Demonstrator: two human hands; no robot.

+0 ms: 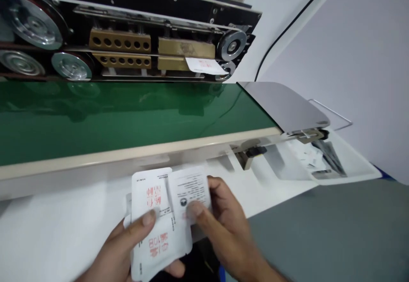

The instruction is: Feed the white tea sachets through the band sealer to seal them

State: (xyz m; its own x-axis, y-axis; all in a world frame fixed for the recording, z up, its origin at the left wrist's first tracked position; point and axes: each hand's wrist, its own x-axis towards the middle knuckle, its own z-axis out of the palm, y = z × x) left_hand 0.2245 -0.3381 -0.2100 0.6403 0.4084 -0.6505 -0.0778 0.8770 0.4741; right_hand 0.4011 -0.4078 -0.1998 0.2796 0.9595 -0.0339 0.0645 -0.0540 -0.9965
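My left hand (128, 243) is closed around several white packets (159, 226) printed with red characters, its thumb pressing on the top ones. Between the thumb and fingers of my right hand (220, 226) is a single white packet (190, 188), its side with small dark print and a round dark mark facing up. That packet overlaps the right edge of the others. Both hands are in front of the machine's green conveyor belt (134, 116). Another white packet (206, 65) sits at the machine's brass blocks, sticking out toward me.
Metal pulleys (233, 44) and brass blocks (119, 41) line the sealing machine above the belt. A smooth metal plate (284, 103) ends the belt at the right. Below it, a white bin (358, 162) holds small white pieces and a dark item. A black cable (287, 30) runs up the wall.
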